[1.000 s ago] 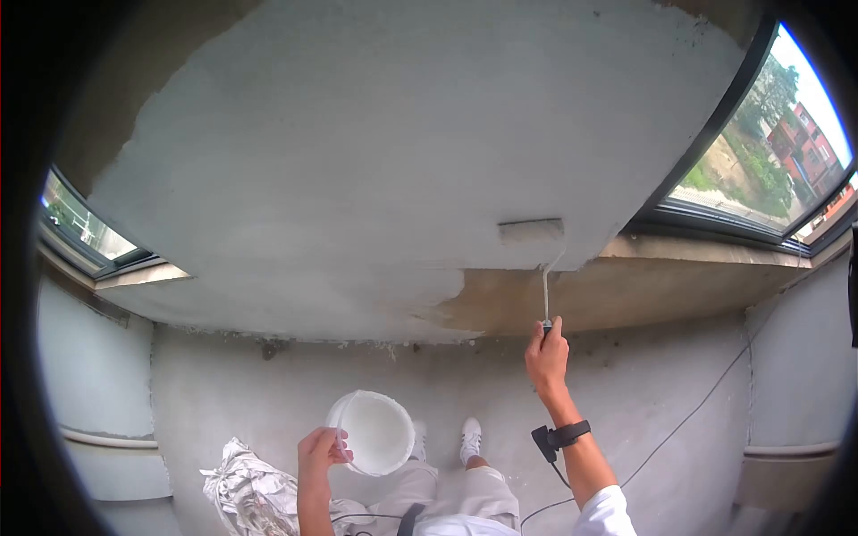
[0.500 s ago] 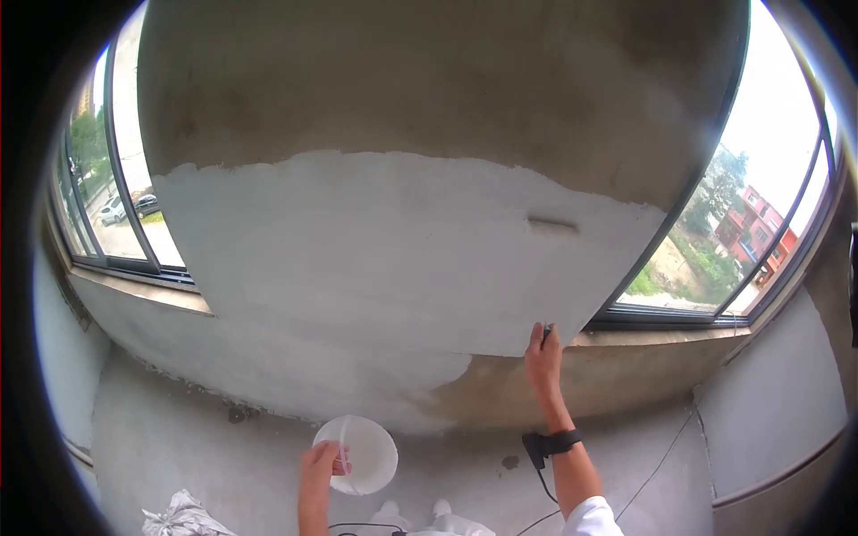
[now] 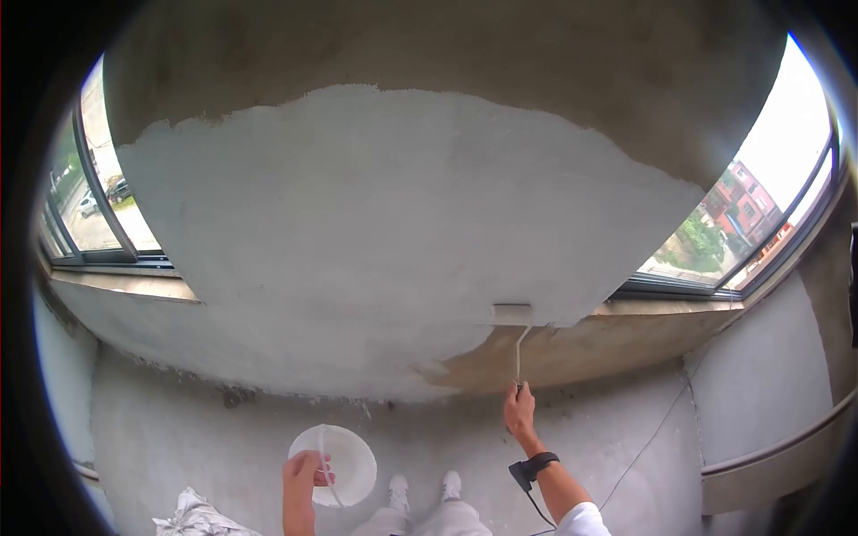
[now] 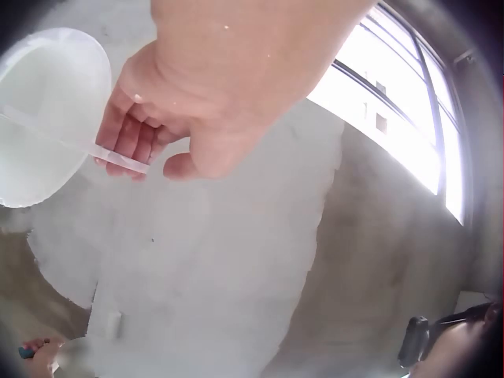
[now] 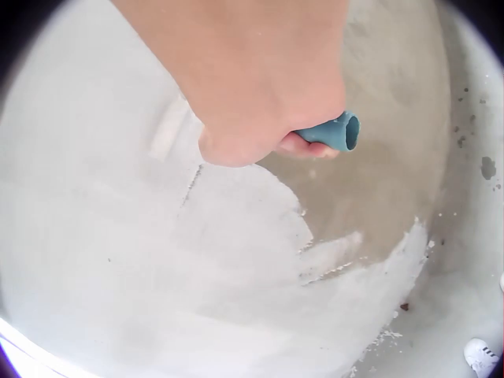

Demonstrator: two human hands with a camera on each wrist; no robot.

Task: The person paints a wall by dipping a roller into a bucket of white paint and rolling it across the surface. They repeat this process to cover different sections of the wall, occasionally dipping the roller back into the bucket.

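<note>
Head view — left fingers (image 3: 322,473) curl round a bucket handle (image 3: 333,493) — right fingers (image 3: 520,393) grasp a paint roller (image 3: 513,314).

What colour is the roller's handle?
The handle is blue-green, seen best in the right wrist view.

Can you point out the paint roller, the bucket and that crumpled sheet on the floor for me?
Paint roller (image 3: 513,314): head view, on its roller head.
Bucket (image 4: 107,75): left wrist view, on the right side of its rim.
Crumpled sheet (image 3: 197,518): head view, middle of its visible part.
</note>
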